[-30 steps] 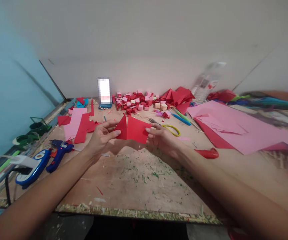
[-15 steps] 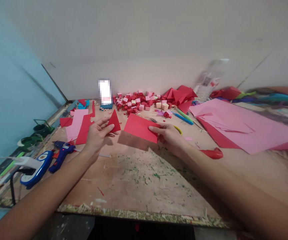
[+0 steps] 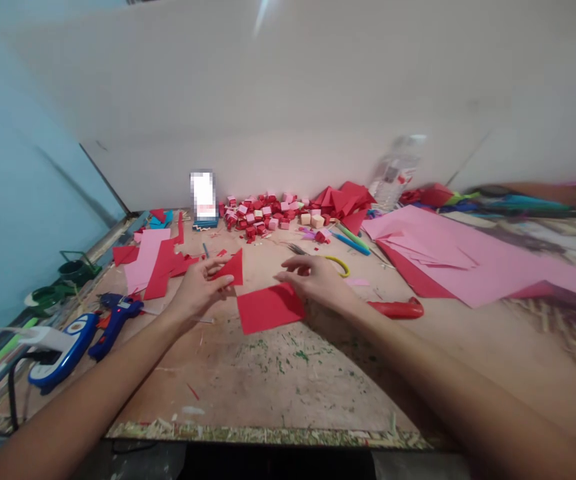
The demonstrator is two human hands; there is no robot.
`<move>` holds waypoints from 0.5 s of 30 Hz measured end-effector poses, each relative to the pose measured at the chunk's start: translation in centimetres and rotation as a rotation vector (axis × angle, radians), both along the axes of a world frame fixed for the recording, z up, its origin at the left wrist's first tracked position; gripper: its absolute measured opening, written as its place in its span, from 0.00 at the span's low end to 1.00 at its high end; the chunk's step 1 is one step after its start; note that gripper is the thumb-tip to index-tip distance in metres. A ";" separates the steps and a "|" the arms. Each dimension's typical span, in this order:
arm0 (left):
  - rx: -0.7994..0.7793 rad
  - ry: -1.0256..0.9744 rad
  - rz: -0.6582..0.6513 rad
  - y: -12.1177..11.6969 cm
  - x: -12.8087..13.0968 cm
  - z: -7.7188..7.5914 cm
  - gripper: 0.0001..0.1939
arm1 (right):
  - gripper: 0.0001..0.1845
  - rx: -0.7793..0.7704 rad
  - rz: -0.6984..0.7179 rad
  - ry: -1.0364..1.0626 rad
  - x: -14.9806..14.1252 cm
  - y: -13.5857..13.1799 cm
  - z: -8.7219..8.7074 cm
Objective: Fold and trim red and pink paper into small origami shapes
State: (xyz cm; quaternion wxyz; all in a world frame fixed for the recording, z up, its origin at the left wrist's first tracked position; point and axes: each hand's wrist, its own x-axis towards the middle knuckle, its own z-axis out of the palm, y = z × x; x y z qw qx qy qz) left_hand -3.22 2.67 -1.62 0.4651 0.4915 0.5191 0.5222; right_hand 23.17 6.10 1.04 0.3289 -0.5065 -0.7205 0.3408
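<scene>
Between the thumb and fingers of my left hand [image 3: 199, 287] is a small red paper triangle [image 3: 235, 268]. A red paper rectangle [image 3: 271, 309] lies on the work table in front of me. My right hand [image 3: 313, 277] hovers at the rectangle's upper right corner, fingers curved and apart, with nothing seen in them. Just beyond that hand are scissors [image 3: 342, 267] with a yellow handle, partly hidden by it. Red paper scraps [image 3: 161, 270] and a pink strip [image 3: 149, 257] lie past my left hand.
A blue glue gun [image 3: 117, 323] and a blue-white power strip [image 3: 65, 353] sit at left. Behind are a lit phone [image 3: 203, 197] and a heap of small paper cubes [image 3: 268, 213]. A red-handled tool [image 3: 398, 309], pink sheets [image 3: 448, 257] and a plastic bottle [image 3: 395, 177] are at right.
My right hand has let go of the red paper rectangle, which now lies lower on the table. My left hand still holds the red triangle. The view has shifted slightly.
</scene>
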 end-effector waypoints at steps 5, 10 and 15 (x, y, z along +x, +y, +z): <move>0.030 0.204 -0.265 -2.5 1.7 1.0 0.18 | 0.17 -0.085 0.211 0.154 -1.4 -2.0 0.1; 0.048 0.296 -0.284 -2.6 1.8 0.9 0.26 | 0.11 -0.249 0.227 0.278 -1.0 -1.4 -0.2; 0.243 0.598 -0.192 -1.9 0.9 0.7 0.20 | 0.08 -0.387 -0.549 0.790 2.7 3.7 1.4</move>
